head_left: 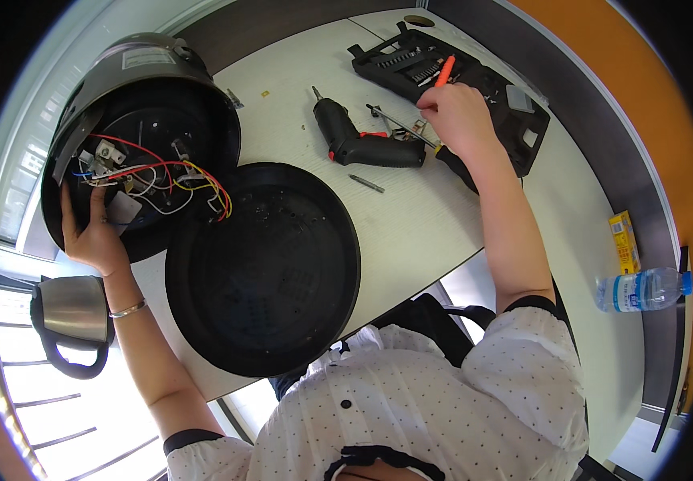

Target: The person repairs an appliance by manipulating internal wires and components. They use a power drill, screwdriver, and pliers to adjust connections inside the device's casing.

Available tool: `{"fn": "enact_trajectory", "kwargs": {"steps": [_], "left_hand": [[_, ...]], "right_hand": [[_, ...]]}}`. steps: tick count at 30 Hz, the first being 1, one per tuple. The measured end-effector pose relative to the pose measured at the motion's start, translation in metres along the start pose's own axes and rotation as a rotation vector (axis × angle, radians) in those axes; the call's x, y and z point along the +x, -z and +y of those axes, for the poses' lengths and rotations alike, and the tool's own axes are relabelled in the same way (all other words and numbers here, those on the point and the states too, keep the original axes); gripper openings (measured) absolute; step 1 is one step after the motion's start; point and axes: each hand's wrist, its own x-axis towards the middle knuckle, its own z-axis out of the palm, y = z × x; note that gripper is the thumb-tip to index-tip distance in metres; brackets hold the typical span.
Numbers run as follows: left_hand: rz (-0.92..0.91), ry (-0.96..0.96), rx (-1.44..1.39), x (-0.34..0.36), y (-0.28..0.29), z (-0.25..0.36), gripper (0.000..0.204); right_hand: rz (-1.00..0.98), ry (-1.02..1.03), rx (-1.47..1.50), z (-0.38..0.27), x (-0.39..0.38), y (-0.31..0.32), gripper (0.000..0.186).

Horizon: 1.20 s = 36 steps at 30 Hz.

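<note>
My left hand reaches over the lower rim of a round, dark appliance shell that lies tipped, its hollow inside facing me. Its fingers are spread and straight, resting inside beside a bundle of red, white and yellow wires and metal terminals. A wide round black cover lies in front, with wires running to its edge. Over a black tool case, my right hand is closed around the lower end of a slim orange thing; its hidden end and exact kind do not show.
A black cordless screwdriver lies mid-table, with a loose bit nearby. A long screwdriver lies under my right forearm. Left stands a steel kettle; far right, a water bottle and a yellow box.
</note>
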Motion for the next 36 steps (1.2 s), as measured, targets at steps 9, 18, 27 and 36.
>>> {"fn": "enact_trajectory", "kwargs": {"steps": [9,18,27,36], "left_hand": [[-0.009,-0.028,0.044,0.000,0.001,0.003,0.044],[-0.006,-0.008,0.016,-0.001,0.002,0.003,0.043],[0.001,-0.014,0.005,-0.002,0.000,0.002,0.042],[0.000,0.007,-0.001,-0.001,0.002,0.003,0.042]], "right_hand": [[-0.467,-0.071,0.186,-0.018,0.032,0.011,0.021],[-0.447,-0.027,0.144,-0.014,0.034,-0.012,0.017],[-0.363,-0.048,-0.103,-0.010,0.032,-0.018,0.014],[-0.350,-0.039,-0.029,-0.013,0.030,-0.010,0.020]]}}
